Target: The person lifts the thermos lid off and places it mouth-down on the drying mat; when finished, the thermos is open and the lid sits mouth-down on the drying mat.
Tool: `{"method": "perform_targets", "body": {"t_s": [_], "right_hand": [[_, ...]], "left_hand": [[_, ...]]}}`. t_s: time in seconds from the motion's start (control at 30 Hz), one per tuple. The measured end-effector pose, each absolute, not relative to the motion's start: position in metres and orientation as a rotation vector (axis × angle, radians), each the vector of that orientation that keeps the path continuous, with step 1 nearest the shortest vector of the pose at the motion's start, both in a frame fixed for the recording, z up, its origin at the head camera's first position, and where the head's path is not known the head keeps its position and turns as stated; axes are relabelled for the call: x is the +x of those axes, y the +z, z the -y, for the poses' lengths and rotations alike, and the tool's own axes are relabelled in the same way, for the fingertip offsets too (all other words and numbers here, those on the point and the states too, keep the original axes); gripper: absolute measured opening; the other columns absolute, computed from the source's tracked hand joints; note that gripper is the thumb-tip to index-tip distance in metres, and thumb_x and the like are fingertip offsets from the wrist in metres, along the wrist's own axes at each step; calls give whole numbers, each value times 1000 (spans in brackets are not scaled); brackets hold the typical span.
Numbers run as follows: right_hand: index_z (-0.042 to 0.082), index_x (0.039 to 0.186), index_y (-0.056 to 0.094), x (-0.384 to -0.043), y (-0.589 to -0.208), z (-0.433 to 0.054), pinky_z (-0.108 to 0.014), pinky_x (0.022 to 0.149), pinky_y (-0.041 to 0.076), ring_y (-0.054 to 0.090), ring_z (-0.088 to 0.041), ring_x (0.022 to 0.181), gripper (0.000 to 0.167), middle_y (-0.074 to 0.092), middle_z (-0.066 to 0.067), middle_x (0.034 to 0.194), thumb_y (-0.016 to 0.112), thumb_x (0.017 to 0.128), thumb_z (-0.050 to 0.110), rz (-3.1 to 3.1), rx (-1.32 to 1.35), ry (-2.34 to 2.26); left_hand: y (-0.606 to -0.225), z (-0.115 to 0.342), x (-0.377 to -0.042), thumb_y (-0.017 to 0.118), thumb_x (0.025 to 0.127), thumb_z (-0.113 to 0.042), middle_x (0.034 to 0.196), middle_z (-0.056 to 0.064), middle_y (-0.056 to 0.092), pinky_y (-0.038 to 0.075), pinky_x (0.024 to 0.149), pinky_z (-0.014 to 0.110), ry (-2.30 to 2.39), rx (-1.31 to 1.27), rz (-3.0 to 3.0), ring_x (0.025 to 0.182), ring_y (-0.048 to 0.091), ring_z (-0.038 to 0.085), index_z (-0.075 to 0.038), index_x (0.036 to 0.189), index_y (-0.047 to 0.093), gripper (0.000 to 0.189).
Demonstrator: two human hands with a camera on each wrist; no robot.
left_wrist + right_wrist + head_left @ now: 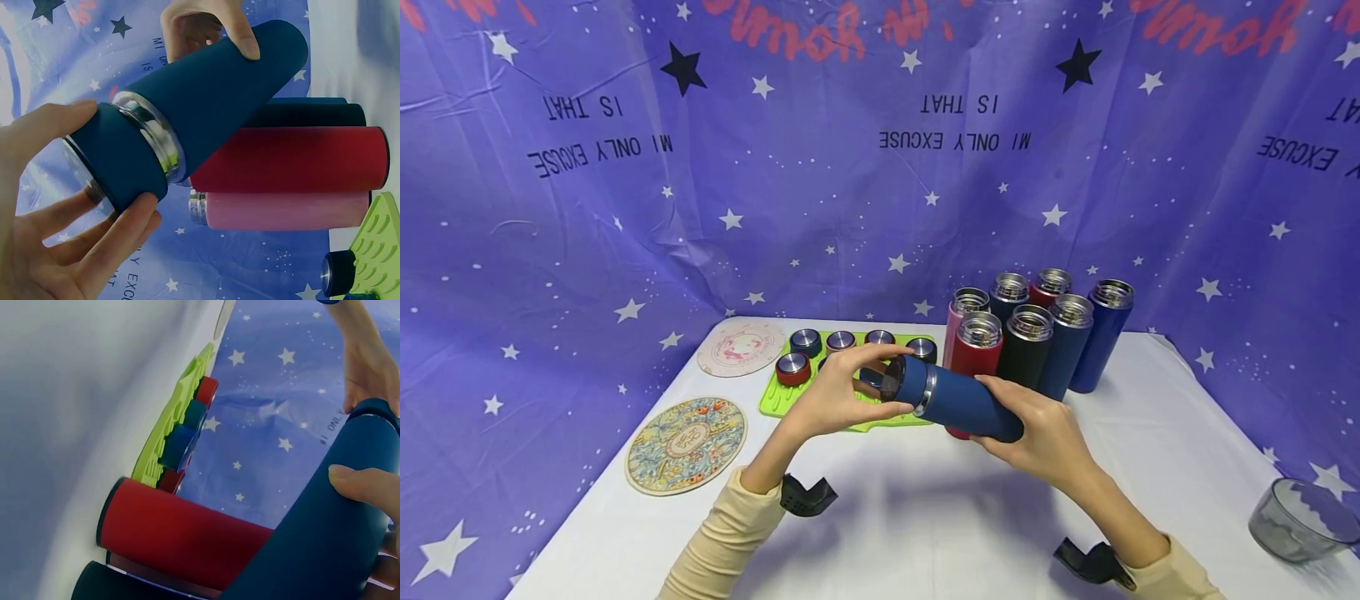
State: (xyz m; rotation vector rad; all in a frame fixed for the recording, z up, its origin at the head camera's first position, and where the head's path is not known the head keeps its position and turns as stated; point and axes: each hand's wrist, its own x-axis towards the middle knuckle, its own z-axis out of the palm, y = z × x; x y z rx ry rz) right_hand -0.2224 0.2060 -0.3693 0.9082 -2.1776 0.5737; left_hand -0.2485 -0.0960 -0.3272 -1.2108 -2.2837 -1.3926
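Observation:
A blue vacuum flask [966,404] is held tilted above the table, its lid end toward the left. My right hand [1041,429] grips the body near its base, the thumb lying along the side in the right wrist view. At the other end, my left hand [842,392] pinches the blue lid [119,156] between thumb and fingers. A shiny steel neck ring [153,134] shows between lid and body. Just behind the flask stand several lidless flasks, among them a red flask [976,354], a pink flask [287,210] and a black flask [1028,342].
Several lids, such as a red lid [793,369], sit on a green drying mat [772,400] behind my left hand. Two round mats, one patterned [688,446] and one pale pink [741,346], lie at the left. A glass bowl [1303,521] stands at the right edge.

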Motion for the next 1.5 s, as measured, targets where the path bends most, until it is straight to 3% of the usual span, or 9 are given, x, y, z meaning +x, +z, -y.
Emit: {"method": "perform_targets", "body": {"t_s": [0.2, 0.33, 0.57, 0.67, 0.87, 1.07, 1.13, 1.33, 1.5], "right_hand": [[9, 128, 62, -225, -368, -211, -48, 80, 56, 67, -27, 99, 79, 67, -6, 118, 91, 56, 24, 2161, 881, 588], [10, 129, 62, -225, -366, -214, -46, 76, 57, 68, -24, 93, 81, 69, -6, 113, 92, 55, 22, 2171, 862, 662], [10, 131, 60, -220, -358, -223, -15, 82, 51, 67, -23, 95, 81, 68, -8, 114, 94, 57, 12, 2186, 764, 937], [8, 133, 59, -217, -356, -231, -10, 81, 48, 67, -14, 96, 81, 68, -10, 115, 93, 59, 7, 2200, 665, 1065], [4, 136, 54, -212, -355, -248, -10, 77, 50, 63, 5, 89, 81, 68, -14, 114, 89, 64, 4, 2207, 468, 1181], [3, 139, 50, -213, -356, -269, -10, 77, 50, 63, 4, 87, 76, 65, 17, 109, 85, 72, 4, 2201, 327, 1280], [3, 141, 49, -214, -357, -276, -10, 78, 50, 64, 3, 88, 75, 63, 21, 108, 83, 74, 3, 2190, 302, 1328], [6, 141, 49, -221, -363, -299, -10, 79, 50, 65, 0, 92, 71, 66, 17, 108, 78, 77, -5, 2078, 258, 1576], [7, 137, 53, -229, -367, -315, -10, 79, 50, 65, -1, 93, 68, 69, 13, 105, 77, 76, -8, 1936, 216, 1764]], "left_hand": [[-321, 102, -246, 85, 74, -16, 118, 8, 61, 59, 71, 32, -1471, -1116, 2299, 99, 63, 25, -11, 133, 58, 65], [-319, 107, -247, 84, 75, -19, 125, 3, 59, 58, 75, 29, -1449, -1083, 2310, 102, 61, 21, -16, 135, 56, 65], [-325, 110, -261, 85, 75, -24, 127, -2, 58, 57, 75, 25, -1344, -1063, 2382, 105, 59, 14, -19, 135, 55, 67], [-329, 108, -270, 85, 75, -27, 124, -1, 60, 57, 75, 25, -1300, -1056, 2413, 105, 60, 15, -15, 134, 55, 68], [-339, 101, -290, 85, 75, -23, 123, 3, 61, 58, 76, 31, -1233, -1099, 2452, 101, 60, 22, -10, 133, 56, 66], [-348, 94, -306, 83, 76, -23, 123, 4, 60, 57, 78, 32, -1166, -1119, 2503, 104, 59, 22, -13, 135, 56, 66], [-351, 92, -311, 83, 76, -25, 123, 3, 60, 57, 79, 33, -1139, -1106, 2522, 105, 58, 21, -14, 135, 56, 66], [-366, 86, -329, 84, 75, -26, 118, 4, 61, 55, 81, 36, -1029, -1091, 2579, 101, 56, 19, -12, 133, 57, 66], [-378, 77, -345, 85, 74, -24, 117, 5, 61, 51, 90, 40, -960, -1104, 2633, 106, 57, 21, -11, 133, 57, 66]]}}
